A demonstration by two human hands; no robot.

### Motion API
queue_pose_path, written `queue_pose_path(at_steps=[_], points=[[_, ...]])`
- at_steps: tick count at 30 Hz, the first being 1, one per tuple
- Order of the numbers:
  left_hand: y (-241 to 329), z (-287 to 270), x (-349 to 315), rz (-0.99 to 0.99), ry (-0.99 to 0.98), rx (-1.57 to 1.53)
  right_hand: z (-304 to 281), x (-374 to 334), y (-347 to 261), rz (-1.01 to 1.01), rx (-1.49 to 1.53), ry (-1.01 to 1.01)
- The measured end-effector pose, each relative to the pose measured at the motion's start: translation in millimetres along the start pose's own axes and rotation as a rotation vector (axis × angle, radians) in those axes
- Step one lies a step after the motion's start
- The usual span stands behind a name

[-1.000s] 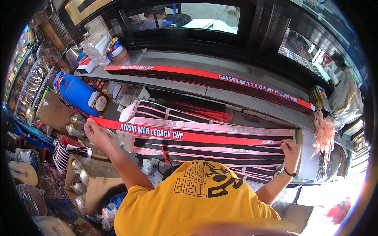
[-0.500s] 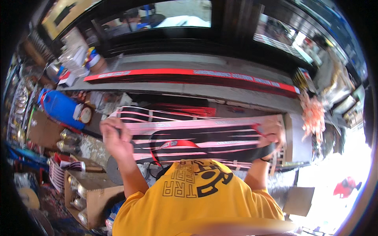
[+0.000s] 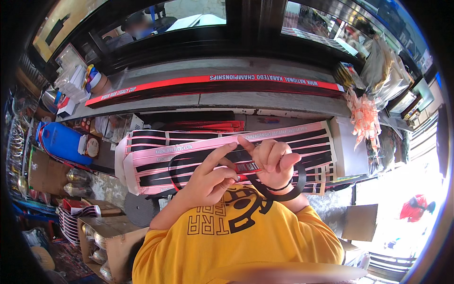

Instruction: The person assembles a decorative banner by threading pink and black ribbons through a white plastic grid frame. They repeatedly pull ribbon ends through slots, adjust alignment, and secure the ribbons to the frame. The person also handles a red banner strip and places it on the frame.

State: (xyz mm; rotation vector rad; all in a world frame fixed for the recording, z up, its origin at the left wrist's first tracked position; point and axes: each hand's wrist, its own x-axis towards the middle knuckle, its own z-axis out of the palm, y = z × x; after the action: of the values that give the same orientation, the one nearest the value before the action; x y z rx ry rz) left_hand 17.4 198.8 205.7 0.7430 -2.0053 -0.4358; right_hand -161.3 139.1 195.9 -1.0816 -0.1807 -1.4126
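Note:
In front of my chest, a long red ribbon with a black back (image 3: 303,179) is bent into loops between my hands. My left hand (image 3: 208,176) pinches it with thumb against fingers, its index finger stretched forward. Close beside it, my right hand (image 3: 273,163) has its fingers curled around the ribbon, one finger pointing toward the left hand. A black band of the ribbon curves out past the right wrist, and another loop hangs left of the left hand. Beneath both hands lies a sheet of pink-and-black printed strips (image 3: 165,152), partly hidden by them.
A stack of long red ribbons (image 3: 189,81) lies on the grey shelf (image 3: 156,110) ahead. A blue container (image 3: 64,142) stands left, above an open cardboard box (image 3: 120,241). Pink ribbon bows (image 3: 363,116) hang at the right, by a white box (image 3: 349,146).
My hands, wide apart at both ends of the strip sheet before, have come together at the middle. The ribbon between them is now gathered into tighter loops.

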Motion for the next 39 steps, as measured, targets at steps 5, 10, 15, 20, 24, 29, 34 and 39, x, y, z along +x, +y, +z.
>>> queue_pose_path(at_steps=[5, 10, 15, 20, 24, 29, 34, 39], points=[[-0.1, 0.6, -2.4, 0.017, 0.002, 0.004, 1.9, -1.6, 0.6, 0.002, 0.018, 0.002], [-0.4, -0.3, -4.1, 0.036, 0.019, 0.036, 3.5, -1.8, -0.8, 0.008, -0.005, -0.003], [-1.9, 3.3, -5.8, -0.001, 0.021, 0.036, 3.3, -2.2, -0.7, 0.004, -0.010, -0.014], [-1.6, 0.9, -6.2, 0.118, -0.040, 0.099, 0.3, -1.1, 3.1, -0.022, -0.016, 0.020], [-0.7, -0.6, -6.0, 0.140, -0.007, 0.133, -3.7, -1.9, 6.7, -0.063, -0.095, -0.034], [0.3, -2.9, -7.5, 0.220, -0.009, 0.161, -4.2, -7.4, 10.5, -0.037, -0.140, -0.005], [-0.3, 1.2, -5.4, 0.202, -0.045, 0.162, -6.3, -7.3, 10.9, 0.009, -0.129, -0.092], [1.5, 0.2, -5.2, 0.239, -0.113, 0.176, -6.2, -10.8, 5.8, 0.152, -0.288, -0.025]])
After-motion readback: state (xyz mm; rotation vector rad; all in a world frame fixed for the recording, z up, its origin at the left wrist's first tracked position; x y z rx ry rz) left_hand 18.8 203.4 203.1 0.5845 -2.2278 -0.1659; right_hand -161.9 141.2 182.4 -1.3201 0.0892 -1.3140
